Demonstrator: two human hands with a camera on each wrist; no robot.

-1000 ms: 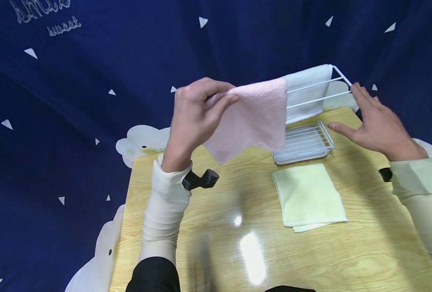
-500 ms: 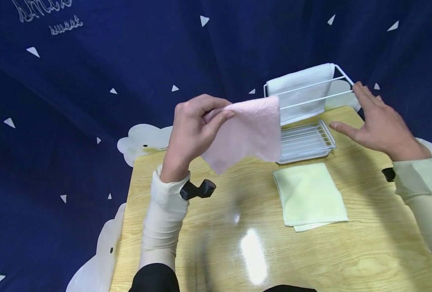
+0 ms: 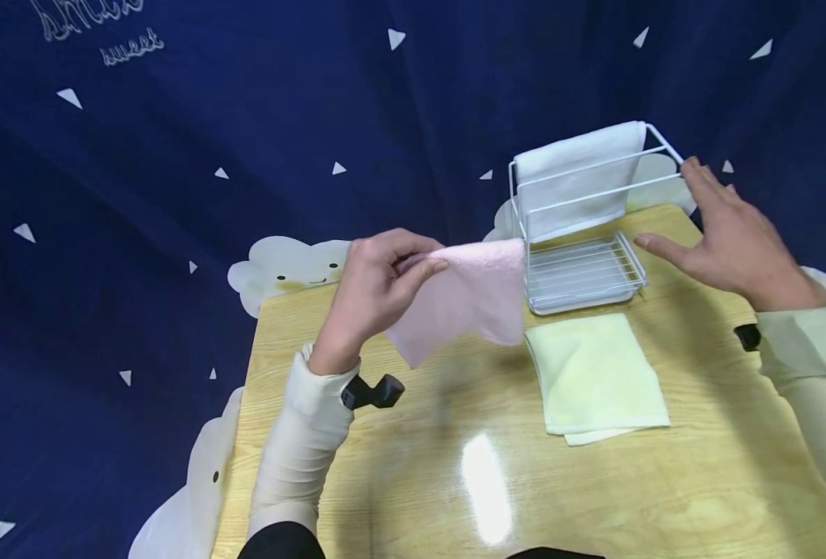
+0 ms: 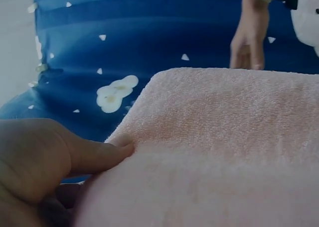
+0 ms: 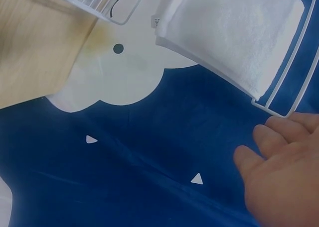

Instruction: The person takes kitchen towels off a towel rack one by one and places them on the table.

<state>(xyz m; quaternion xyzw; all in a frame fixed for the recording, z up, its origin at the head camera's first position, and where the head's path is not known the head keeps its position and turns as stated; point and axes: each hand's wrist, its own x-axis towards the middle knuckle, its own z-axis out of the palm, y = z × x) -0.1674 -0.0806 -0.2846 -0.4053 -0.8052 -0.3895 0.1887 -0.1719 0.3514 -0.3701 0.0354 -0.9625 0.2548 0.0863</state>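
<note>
Pinched between the thumb and fingers of my left hand is a pink towel, hanging folded over the table, left of a white wire rack. In the left wrist view the pink towel fills much of the picture, the thumb pressed on its edge. A white towel drapes over the rack's rear top bar. My right hand has its fingers extended, fingertips right at the rack's right top end. The right wrist view shows these fingers beside the wire end, near the white towel.
A folded pale yellow towel lies on the wooden table in front of the rack. The rack's lower tier has a wire grid over a tray. Behind the table hangs a dark blue curtain with white triangles and clouds.
My left hand has lowered and brought the pink towel down and slightly left, away from the rack, uncovering its left end. My right hand stays at the rack's right end.
</note>
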